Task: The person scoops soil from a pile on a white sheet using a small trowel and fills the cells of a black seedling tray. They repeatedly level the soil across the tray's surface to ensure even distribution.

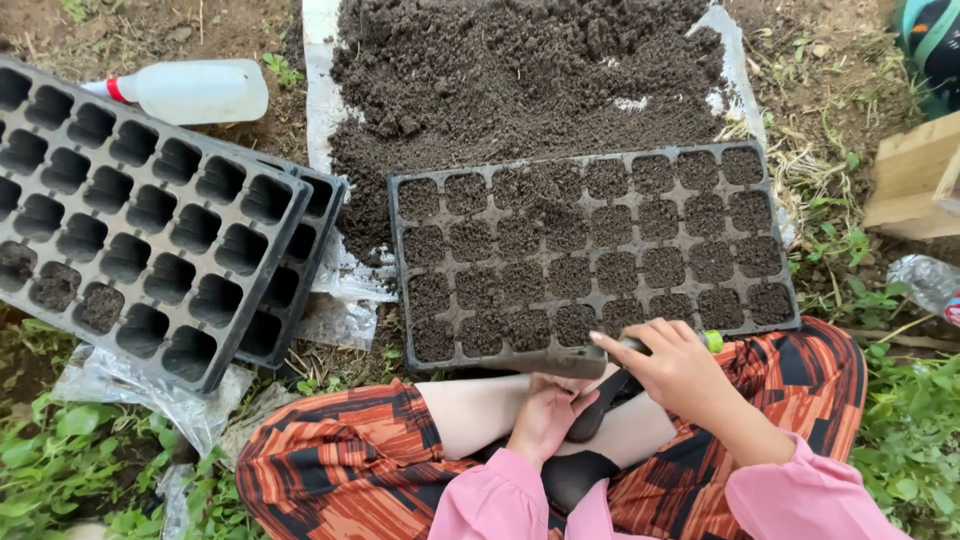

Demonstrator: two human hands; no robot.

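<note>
At the far left, a stack of empty black seedling trays [150, 215] lay tilted on the ground, only a few cells along its left edge holding soil. Just beyond it a translucent plastic bottle [195, 90] with a red and white cap lay on its side. Further right, a heap of dark potting soil [520, 70] was spread over a white plastic sheet [320, 90].

In front of you, the soil-filled seedling tray [590, 255] sat against the near edge of that heap, its near rim close to your knees. Your left hand [545, 415] rested in your lap below the tray's near edge, fingers curled; it seemed to be touching the dark blade of the tool, though the view there was too cramped to be sure. Your right hand [675, 370] was closed around the handle of a small trowel [610, 390], its green end poking out past your knuckles. A wooden box [915, 175] stood at the far right.
</note>
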